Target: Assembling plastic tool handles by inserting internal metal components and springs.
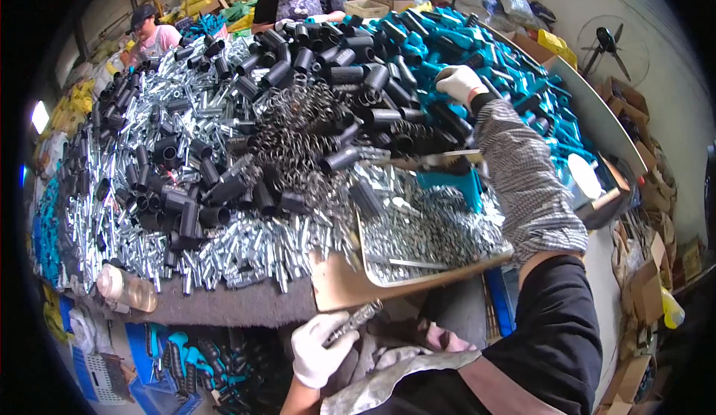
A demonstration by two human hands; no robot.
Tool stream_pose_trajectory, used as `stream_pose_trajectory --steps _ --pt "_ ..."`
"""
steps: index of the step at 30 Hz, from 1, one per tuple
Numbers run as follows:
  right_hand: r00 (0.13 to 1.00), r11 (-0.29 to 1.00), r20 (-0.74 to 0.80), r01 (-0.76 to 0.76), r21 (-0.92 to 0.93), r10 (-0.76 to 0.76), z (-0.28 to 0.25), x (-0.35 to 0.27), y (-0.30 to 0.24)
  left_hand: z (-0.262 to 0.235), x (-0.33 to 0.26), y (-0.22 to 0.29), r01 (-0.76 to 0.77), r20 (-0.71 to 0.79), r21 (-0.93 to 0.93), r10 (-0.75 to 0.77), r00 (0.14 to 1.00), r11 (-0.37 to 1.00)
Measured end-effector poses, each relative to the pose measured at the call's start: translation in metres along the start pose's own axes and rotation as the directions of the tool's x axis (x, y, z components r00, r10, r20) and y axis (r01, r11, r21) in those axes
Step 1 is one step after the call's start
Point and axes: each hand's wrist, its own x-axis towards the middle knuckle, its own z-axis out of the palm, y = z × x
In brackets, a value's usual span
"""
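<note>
Low in front of the body, the white-gloved left hand (321, 348) has its fingers closed around a slim silver metal rod with a ridged, coil-like surface (356, 322), whose tip points up and to the right. The white-gloved right hand (459, 85) reaches far forward to a heap of teal plastic pieces with black parts (447, 40); whether its fingers pinch one cannot be told. Left of the right hand lie black plastic tubes (343, 159) and, nearer, a tangle of dark wire coil springs (294, 117). Between the two hands sits a shallow pale-rimmed tray (361, 240) filled with small silver metal pieces (447, 228). Ahead and left of the left hand, shiny silver metal cylinders (253, 243) cover the surface (239, 308), with a clear jar (138, 292) at its near edge. Beyond the heaps, two other people are present.
</note>
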Motion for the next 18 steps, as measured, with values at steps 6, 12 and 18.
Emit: stream_pose_trajectory --steps 6,12,18 --pt "0.955 0.953 0.026 0.296 -0.069 -0.294 -0.042 -0.136 0.004 0.002 -0.019 0.033 -0.042 0.034 -0.062 0.044 0.998 0.997" --pt "0.957 0.877 -0.123 0.29 0.384 -0.263 -0.035 -0.273 -0.025 0.0 -0.05 0.059 0.044 0.05 -0.079 -0.04 0.998 0.996" --pt "0.847 0.893 0.453 0.053 0.448 -0.277 -0.008 -0.397 -0.023 -0.013 -0.057 0.077 0.066 0.025 0.062 -0.068 0.997 0.996"
